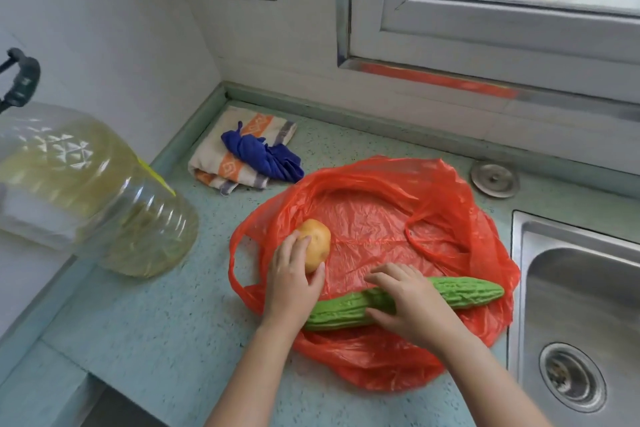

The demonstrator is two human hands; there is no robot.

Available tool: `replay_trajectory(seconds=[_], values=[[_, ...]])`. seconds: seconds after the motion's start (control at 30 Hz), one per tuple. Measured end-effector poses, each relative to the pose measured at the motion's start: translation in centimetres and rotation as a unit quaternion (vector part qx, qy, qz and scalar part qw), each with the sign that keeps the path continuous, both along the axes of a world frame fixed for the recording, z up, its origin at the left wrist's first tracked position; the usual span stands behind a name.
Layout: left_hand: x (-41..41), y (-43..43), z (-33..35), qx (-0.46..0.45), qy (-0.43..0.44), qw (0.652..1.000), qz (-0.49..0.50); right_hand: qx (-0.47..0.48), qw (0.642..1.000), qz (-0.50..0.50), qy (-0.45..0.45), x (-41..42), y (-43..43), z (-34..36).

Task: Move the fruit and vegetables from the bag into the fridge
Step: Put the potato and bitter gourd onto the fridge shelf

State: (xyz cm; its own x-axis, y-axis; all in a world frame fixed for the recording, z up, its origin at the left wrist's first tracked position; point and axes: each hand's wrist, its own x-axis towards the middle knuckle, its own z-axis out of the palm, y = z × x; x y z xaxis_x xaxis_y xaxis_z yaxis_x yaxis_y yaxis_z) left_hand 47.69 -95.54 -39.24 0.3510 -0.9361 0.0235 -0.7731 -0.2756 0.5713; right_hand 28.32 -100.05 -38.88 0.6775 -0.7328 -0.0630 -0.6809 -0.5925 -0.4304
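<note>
Head view, only one given. L hand (pixel 292 282) is wrapped round a potato (pixel 317 243), fingers curled over its near side, thumb on the other; the potato sits on the red bag (pixel 374 218), and I can't tell if it's lifted yet. R hand (pixel 405 302) is over the middle of a green gourd (pixel 464 291), fingers arched across the top and thumb tucked on the near side, so it's grasping the gourd. The gourd lies crosswise under both wrists, one end poking out right of the R hand, the other passing behind the L wrist. The bag is spread open and nearly flat on the counter (pixel 156 329), reaching beyond and either side of both hands, handles slack. No other fruit or veg shows in it, tho folds could hide something small. Right of the R hand is a steel sink (pixel 571 288); left of the L hand, a big jug of oil (pixel 86 191); further out beyond the L hand, a folded towel (pixel 221 163) w/ a blue cloth (pixel 259 156) on top. Fridge isn't in shot. Progress, judging by this: the bag looks down to its last 2 items, both in hand but neither off the bag for sure. Left to do: lift both, carry them to the fridge, put them in.
</note>
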Motion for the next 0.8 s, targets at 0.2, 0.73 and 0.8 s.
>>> replay_trajectory(seconds=[0.2,0.73,0.8], values=[[0.3,-1.3,-0.7,0.008,-0.019,1.0,0.017,0.047,0.999,0.014,-0.018,-0.2,-0.5,-0.5],[0.2,-2.4,-0.6,0.005,0.034,0.998,0.056,0.042,0.995,0.051,0.072,-0.4,-0.2,-0.9],[0.4,-1.9,0.1,-0.033,0.072,0.994,0.076,0.04,0.993,0.058,0.09,-0.3,-0.1,-0.9]])
